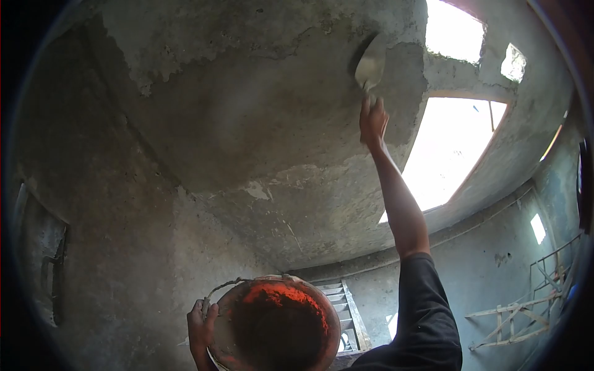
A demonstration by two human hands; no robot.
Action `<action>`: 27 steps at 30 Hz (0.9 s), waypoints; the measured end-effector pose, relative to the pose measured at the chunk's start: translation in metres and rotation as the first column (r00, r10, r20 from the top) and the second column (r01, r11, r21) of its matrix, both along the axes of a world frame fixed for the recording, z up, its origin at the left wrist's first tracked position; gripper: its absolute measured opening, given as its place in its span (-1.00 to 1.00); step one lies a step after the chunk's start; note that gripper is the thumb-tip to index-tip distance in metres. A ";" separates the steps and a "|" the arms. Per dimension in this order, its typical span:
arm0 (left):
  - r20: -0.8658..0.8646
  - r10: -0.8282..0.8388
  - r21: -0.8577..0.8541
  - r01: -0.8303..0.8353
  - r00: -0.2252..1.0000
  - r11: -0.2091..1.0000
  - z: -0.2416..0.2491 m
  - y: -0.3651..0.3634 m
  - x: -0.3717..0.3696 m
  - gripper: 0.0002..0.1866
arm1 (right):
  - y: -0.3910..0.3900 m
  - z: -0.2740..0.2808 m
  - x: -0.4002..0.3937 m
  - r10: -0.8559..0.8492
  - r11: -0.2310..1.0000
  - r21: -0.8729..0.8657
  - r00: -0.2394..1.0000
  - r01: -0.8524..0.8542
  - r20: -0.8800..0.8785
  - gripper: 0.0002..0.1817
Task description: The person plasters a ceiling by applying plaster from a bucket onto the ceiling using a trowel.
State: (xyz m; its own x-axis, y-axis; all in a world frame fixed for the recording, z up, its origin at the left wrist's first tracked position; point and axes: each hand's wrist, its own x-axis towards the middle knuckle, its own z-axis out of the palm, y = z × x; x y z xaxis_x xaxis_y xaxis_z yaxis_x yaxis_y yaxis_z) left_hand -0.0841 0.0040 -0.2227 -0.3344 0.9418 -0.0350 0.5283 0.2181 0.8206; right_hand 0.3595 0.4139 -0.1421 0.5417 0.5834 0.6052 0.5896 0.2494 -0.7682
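Observation:
My right hand (pixel 373 122) is stretched far up and closed around the handle of a trowel (pixel 371 62). The pointed metal blade is at the rough grey wall (pixel 260 117), over a patch of darker, damp-looking plaster; whether it touches cannot be told. Low in the view, my left hand (pixel 201 328) grips the side of a bucket (pixel 334 321) near its wire handle (pixel 218 286). Orange-red shows on the bucket's inner wall, and dark material, probably mortar, lies in its shadowed bottom.
Bright window openings (pixel 455 154) break the wall right of my raised arm. A ladder (pixel 349 309) is visible behind the bucket. At the far right stands a frame of wooden or metal bars (pixel 513 321). A recessed panel (pixel 46 253) shows at the left.

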 end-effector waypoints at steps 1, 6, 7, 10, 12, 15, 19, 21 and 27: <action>0.003 0.003 0.010 -0.003 1.000 1.000 -0.004 0.000 -0.002 -0.65 | 0.004 0.016 -0.002 0.005 1.000 0.005 1.000 -0.005 -0.024 -0.65; -0.014 0.000 0.009 0.000 1.000 1.000 0.001 -0.003 0.000 -0.64 | 0.038 -0.025 -0.045 0.059 0.997 -0.065 0.987 -0.050 0.149 -0.64; -0.016 0.006 -0.004 -0.006 1.000 1.000 0.002 -0.003 0.000 -0.64 | 0.034 -0.045 -0.058 0.140 0.988 -0.094 0.968 -0.122 0.210 -0.62; -0.012 0.006 -0.018 -0.006 1.000 1.000 0.005 -0.004 0.001 -0.65 | 0.015 -0.097 -0.090 0.402 0.909 -0.253 0.858 -0.332 0.319 -0.59; -0.002 0.001 -0.009 -0.001 1.000 1.000 0.008 -0.001 0.003 -0.65 | -0.003 -0.102 -0.090 0.433 0.898 -0.236 0.844 -0.372 0.318 -0.60; -0.008 0.003 -0.020 -0.003 1.000 1.000 0.011 -0.002 0.005 -0.66 | -0.016 -0.075 -0.077 0.379 0.919 -0.208 0.896 -0.335 0.231 -0.60; -0.039 0.001 -0.008 -0.001 0.999 1.000 0.009 -0.001 0.005 -0.66 | 0.018 -0.037 -0.030 -0.010 0.999 0.039 0.996 0.007 0.093 -0.62; -0.057 0.001 0.005 -0.001 0.998 1.000 0.007 -0.001 0.005 -0.66 | 0.021 -0.014 -0.022 -0.071 0.997 0.030 0.995 0.069 0.072 -0.62; -0.043 0.008 -0.003 -0.009 0.999 1.000 0.011 -0.003 0.007 -0.66 | 0.025 -0.060 -0.064 0.270 0.943 -0.272 0.915 -0.190 0.299 -0.61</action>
